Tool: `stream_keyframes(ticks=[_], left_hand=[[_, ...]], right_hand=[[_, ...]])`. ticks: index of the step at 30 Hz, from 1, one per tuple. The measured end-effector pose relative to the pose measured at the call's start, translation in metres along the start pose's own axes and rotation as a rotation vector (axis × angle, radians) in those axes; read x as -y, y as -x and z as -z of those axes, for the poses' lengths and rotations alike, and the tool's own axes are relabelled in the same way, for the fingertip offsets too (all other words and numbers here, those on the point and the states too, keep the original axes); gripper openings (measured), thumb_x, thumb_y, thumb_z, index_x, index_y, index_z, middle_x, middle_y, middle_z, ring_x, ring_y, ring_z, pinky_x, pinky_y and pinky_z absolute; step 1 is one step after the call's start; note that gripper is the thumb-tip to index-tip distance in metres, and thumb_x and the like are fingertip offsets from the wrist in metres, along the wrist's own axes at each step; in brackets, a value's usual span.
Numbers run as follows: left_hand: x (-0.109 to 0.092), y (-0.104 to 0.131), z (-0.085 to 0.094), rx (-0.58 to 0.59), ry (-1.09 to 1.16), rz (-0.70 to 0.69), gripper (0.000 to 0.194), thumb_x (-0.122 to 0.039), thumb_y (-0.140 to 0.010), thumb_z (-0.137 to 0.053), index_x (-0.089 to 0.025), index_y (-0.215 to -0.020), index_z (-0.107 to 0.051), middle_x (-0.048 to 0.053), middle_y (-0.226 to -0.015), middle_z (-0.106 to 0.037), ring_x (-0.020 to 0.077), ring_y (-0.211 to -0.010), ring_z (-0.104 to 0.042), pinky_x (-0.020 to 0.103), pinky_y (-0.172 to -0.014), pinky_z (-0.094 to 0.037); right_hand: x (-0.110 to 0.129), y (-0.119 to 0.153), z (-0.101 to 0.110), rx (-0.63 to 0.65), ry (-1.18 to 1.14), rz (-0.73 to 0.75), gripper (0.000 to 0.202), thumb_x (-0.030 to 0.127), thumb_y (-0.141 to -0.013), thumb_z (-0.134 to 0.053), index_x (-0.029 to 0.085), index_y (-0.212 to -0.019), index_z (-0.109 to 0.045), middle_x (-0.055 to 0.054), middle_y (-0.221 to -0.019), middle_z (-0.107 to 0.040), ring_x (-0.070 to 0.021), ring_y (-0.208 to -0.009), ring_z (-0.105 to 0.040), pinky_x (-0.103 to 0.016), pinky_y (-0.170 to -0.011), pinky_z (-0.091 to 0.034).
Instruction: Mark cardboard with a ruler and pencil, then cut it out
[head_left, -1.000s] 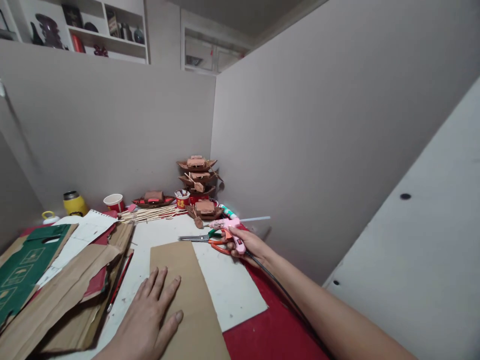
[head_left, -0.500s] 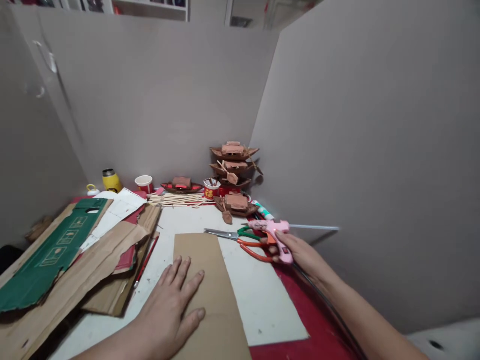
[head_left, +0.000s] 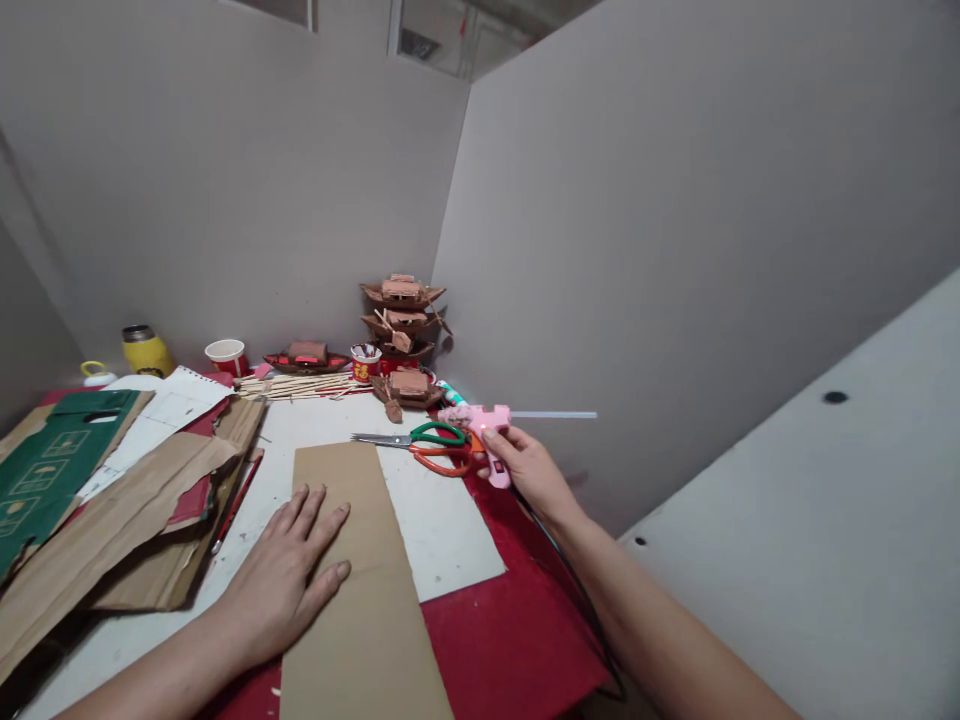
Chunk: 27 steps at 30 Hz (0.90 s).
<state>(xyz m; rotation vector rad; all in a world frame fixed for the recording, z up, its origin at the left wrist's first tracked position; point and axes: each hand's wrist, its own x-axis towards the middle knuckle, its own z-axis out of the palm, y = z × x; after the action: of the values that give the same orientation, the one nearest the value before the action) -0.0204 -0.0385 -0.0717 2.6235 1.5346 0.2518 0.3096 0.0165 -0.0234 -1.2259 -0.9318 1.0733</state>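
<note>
My left hand [head_left: 289, 565] lies flat with its fingers spread on the left side of a brown cardboard strip [head_left: 367, 600]. My right hand [head_left: 525, 465] is wrapped round the handle of a pink hot glue gun [head_left: 495, 440], and a clear glue stick [head_left: 555, 414] sticks out of its back end. The gun's nozzle points left. Just below it lie scissors [head_left: 409, 440] with one green and one orange handle, their blades reaching over the far end of the strip. Whether my right fingers touch the orange handle, I cannot tell.
Torn cardboard pieces [head_left: 150, 510] with a green printed panel pile up at the left, beside a red pencil [head_left: 238, 500]. Thin wooden sticks [head_left: 296, 386], paper cups [head_left: 226, 356] and stacked model boats [head_left: 405, 320] line the back. A grey partition [head_left: 637, 250] rises at the right.
The whole view has swung to the right, so the table's things sit further left in it. My left hand stays flat on the cardboard, and my right hand still holds the glue gun.
</note>
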Motion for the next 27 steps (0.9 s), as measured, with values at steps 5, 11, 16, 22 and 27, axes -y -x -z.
stream_keyframes(ticks=[5,11,16,22,27], left_hand=[[0.002,-0.002,-0.002,-0.033,-0.023,-0.029,0.059,-0.055,-0.095,-0.040,-0.028,-0.148,-0.039,0.014,-0.157,-0.026,0.0365,-0.144,-0.023,0.054,-0.111,-0.033],[0.006,-0.002,-0.005,-0.039,-0.035,-0.040,0.061,-0.056,-0.094,-0.039,-0.026,-0.147,-0.040,0.015,-0.157,-0.027,0.0366,-0.144,-0.022,0.054,-0.112,-0.032],[0.007,-0.003,-0.006,-0.068,-0.038,-0.050,0.061,-0.057,-0.093,-0.041,-0.025,-0.146,-0.043,0.015,-0.155,-0.031,0.0367,-0.143,-0.026,0.054,-0.111,-0.033],[0.011,-0.002,-0.009,-0.090,-0.022,-0.068,0.061,-0.057,-0.093,-0.042,-0.027,-0.146,-0.042,0.013,-0.155,-0.030,0.0369,-0.143,-0.026,0.054,-0.111,-0.034],[0.014,-0.002,-0.013,-0.085,-0.019,-0.066,0.060,-0.057,-0.094,-0.041,-0.029,-0.147,-0.039,0.013,-0.157,-0.027,0.0364,-0.143,-0.024,0.053,-0.111,-0.034]], right_hand=[[0.012,0.044,0.026,-0.222,-0.042,0.162,0.041,0.044,-0.060,-0.087,0.016,-0.085,-0.071,0.001,-0.073,-0.072,-0.0125,-0.060,-0.063,-0.021,-0.057,-0.050],[-0.004,0.085,0.026,-0.149,-0.369,-0.118,0.034,0.027,-0.064,-0.085,0.017,-0.094,-0.071,-0.004,-0.083,-0.076,-0.0208,-0.073,-0.071,-0.029,-0.068,-0.058],[-0.010,0.074,0.003,-0.191,-0.519,-0.370,0.013,0.016,-0.086,-0.065,0.012,-0.098,-0.068,-0.006,-0.074,-0.074,-0.0172,-0.062,-0.070,-0.025,-0.057,-0.057],[-0.023,0.023,-0.008,-0.292,-0.490,-0.471,0.013,0.022,-0.097,-0.054,0.013,-0.097,-0.063,0.001,-0.070,-0.065,-0.0091,-0.049,-0.058,-0.020,-0.045,-0.049],[-0.033,-0.023,-0.006,-0.316,-0.463,-0.479,0.023,0.029,-0.095,-0.058,0.014,-0.112,-0.060,-0.005,-0.101,-0.064,-0.0139,-0.077,-0.064,-0.029,-0.065,-0.056]])
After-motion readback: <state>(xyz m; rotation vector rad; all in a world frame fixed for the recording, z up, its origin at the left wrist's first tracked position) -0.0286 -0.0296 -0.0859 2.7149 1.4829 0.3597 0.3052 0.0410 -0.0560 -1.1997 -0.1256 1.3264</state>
